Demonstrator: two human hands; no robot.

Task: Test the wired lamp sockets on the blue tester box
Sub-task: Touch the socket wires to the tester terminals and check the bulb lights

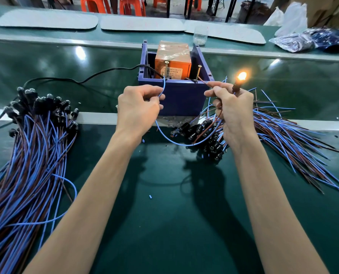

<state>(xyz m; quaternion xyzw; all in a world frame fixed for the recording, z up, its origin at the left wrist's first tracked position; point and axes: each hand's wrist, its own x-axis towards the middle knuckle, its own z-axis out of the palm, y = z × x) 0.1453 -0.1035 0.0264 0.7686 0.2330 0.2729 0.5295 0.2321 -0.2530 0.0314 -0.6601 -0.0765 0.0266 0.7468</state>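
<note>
View from above a green worktable point(164, 224), with two bare forearms reaching forward to a blue tester box point(182, 97) at the centre. The box is open at the top and holds an orange block point(172, 58) wrapped in clear film. The block's printed label is too small to read. Two upright brass screws point(198, 73) stand at the box's near edge.

The left hand point(139, 107) is curled, pinching a blue wire point(162, 88) between thumb and fingers. The wire's free end points up to the foot of the left screw. From there it loops down and across to the right hand point(232, 111).

The right hand grips a dark lamp socket point(236, 87) with its long axis nearly upright, leaning slightly right. Its bulb point(242, 76) points up and away and glows orange. The same hand's thumb and forefinger pinch a brown wire point(203, 81), whose tip points up and left to the right screw.

At the left lies a large pile of black sockets point(36, 107) with blue and brown leads trailing toward the viewer. A second pile point(204, 133) lies under the right hand, its leads fanning right. A black cable point(85, 80) runs from the box to the left. A clear plastic cup point(200, 36) stands behind the box.
</note>
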